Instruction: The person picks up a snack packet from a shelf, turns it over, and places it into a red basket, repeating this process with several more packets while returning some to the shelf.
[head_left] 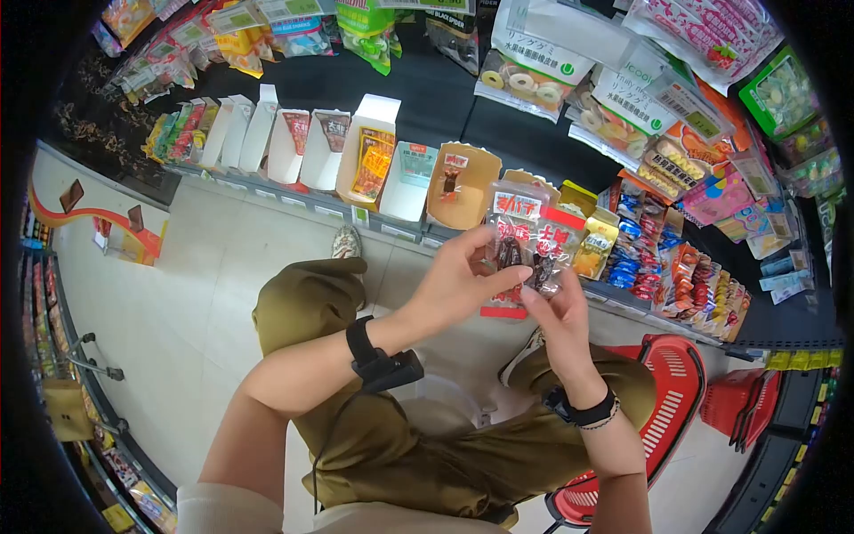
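Two small clear snack packets with red print and dark pieces inside are held up side by side before the shelf. My left hand point(454, 280) is closed on the left snack packet point(511, 233), its thumb lying across the front. Around the lower edge of the right snack packet point(557, 233), which has a red top band, my right hand point(562, 320) is closed with its thumb in front. The packets overlap slightly. Just behind them, a brown open carton point(485, 182) contains a similar small packet point(453, 178).
White display cartons point(325, 173) line the shelf's front edge to the left, and small wrapped sweets point(640, 236) fill the right. Bagged gummies point(525, 80) hang above. A red shopping basket point(672, 383) stands on the floor by my right knee, with more red baskets point(738, 400) beyond.
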`<state>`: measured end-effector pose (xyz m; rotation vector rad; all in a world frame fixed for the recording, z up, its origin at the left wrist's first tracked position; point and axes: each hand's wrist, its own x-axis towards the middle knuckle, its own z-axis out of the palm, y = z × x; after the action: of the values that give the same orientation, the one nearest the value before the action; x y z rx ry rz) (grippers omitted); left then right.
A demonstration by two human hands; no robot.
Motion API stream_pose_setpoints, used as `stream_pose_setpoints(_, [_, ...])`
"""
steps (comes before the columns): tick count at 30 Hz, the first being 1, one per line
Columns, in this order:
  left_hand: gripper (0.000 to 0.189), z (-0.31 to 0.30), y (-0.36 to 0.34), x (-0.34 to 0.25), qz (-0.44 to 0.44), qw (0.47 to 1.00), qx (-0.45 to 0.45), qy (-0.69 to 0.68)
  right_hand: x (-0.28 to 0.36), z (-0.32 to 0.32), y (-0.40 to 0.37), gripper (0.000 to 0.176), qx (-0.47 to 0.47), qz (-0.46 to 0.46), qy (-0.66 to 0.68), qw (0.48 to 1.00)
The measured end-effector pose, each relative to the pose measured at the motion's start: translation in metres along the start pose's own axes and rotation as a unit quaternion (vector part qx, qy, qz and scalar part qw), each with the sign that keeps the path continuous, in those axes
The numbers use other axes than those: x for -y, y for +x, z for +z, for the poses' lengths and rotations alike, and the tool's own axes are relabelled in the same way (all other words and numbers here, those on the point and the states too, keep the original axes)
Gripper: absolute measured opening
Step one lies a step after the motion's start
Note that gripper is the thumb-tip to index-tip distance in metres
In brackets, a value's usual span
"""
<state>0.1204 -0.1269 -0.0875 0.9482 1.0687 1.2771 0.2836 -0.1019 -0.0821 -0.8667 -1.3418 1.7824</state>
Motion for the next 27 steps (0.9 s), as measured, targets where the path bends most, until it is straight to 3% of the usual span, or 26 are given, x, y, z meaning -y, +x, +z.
stream_pose_setpoints(3, [0.038,0.002,-0.003,-0.004,0.028,0.999,0.001,0.018,-0.002,-0.008,-0.003,0.04,-0.026,0.037,0.041,0.998])
stream_pose_setpoints(4, [0.039,0.004,-0.005,-0.006,0.05,0.999,-0.006,0.018,-0.001,-0.006,-0.004,0.03,-0.046,0.028,0.029,0.998])
stream_pose_setpoints(8, [0.042,0.002,-0.005,-0.005,0.064,0.997,-0.024,-0.032,0.003,-0.008,-0.001,0.025,-0.067,0.015,0.039,0.997])
stream_pose_setpoints(10, [0.045,-0.002,-0.004,-0.012,-0.04,0.977,0.013,-0.211,0.012,-0.007,0.001,0.024,-0.05,0.022,0.069,0.996])
stream_pose_setpoints(11, [0.045,-0.006,-0.005,-0.016,-0.039,0.977,0.012,-0.211,0.016,-0.006,0.001,0.023,-0.032,0.029,0.097,0.994])
stream_pose_setpoints(13, [0.05,-0.013,-0.007,-0.023,-0.15,0.908,0.138,-0.366,0.016,-0.003,0.0,0.024,-0.054,0.035,0.112,0.992])
stream_pose_setpoints(15, [0.06,-0.011,-0.007,-0.021,-0.153,0.903,0.14,-0.376,0.015,-0.005,-0.002,0.025,-0.055,0.029,0.159,0.985])
stream_pose_setpoints(18, [0.071,-0.012,-0.006,-0.022,-0.164,0.851,0.207,-0.455,0.016,-0.011,-0.006,0.028,-0.004,0.023,0.191,0.981])
stream_pose_setpoints(27, [0.097,-0.007,-0.013,-0.024,-0.15,0.843,0.24,-0.458,0.022,-0.004,-0.01,0.027,0.011,0.011,0.211,0.977])
